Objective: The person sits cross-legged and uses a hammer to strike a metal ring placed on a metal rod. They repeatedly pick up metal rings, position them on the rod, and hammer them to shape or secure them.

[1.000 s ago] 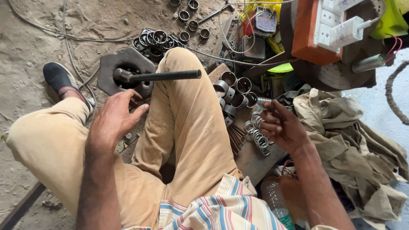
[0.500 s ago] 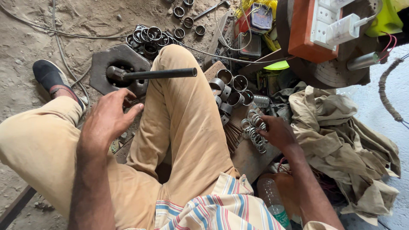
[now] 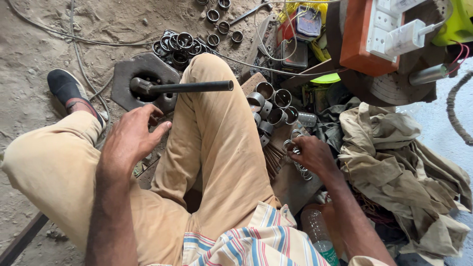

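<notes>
**Steel rings all over, plenty of ways to lose one**

Dusty dirt floor on the far left, black shoe planted beside a flat metal base plate with a dark rod sticking out sideways over the knee. Left hand open and empty, fingers spread, hovering just short of that plate, not touching anything clearly. Easy to knock the rod with the knee or wrist, and a bump there could shift whatever sits in the plate's hole.

Further right, short metal sleeves bunched on a wooden board, stacked loosely. Right hand closed down over a cluster of thin wire rings at the board's edge; can't tell whether pinching one or just pressing on the bunch. Hands well apart, a leg between them.

Likely trouble: rings tangled together, so lifting one could drag others off into the crumpled cloth or the dirt. Loose cables nearby could snag too.
</notes>
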`<state>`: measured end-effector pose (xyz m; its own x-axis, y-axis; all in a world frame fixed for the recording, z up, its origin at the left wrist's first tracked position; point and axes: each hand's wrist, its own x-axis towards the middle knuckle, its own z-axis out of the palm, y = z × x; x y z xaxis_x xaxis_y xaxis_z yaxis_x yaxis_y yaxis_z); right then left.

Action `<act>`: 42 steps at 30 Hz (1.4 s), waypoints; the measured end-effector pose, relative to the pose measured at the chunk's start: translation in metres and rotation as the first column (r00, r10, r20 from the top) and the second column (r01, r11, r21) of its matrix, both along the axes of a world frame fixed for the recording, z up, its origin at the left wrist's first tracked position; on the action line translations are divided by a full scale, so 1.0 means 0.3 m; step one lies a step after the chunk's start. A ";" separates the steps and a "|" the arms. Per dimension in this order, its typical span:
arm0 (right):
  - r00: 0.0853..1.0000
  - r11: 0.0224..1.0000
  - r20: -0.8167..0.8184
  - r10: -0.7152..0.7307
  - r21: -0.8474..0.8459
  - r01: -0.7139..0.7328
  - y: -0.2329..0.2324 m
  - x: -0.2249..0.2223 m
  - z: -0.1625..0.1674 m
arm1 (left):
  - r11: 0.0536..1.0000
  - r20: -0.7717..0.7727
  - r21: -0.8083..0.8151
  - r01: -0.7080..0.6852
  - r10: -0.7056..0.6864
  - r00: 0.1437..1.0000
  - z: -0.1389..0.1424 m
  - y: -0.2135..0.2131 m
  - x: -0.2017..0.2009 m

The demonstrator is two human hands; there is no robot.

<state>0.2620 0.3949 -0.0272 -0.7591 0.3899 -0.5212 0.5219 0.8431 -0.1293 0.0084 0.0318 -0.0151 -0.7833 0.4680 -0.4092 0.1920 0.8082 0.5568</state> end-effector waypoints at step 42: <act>0.386 -0.146 0.306 -0.870 -0.909 0.391 0.049 -0.100 -0.201 | 0.996 0.014 -0.085 0.014 -0.013 1.000 0.022 0.024 -0.012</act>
<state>0.2321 0.4096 -0.0874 -0.5758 0.3585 -0.7348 0.4229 -0.6385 -0.6430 0.0048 0.0390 -0.0087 -0.7714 0.4416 -0.4581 0.1963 0.8500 0.4889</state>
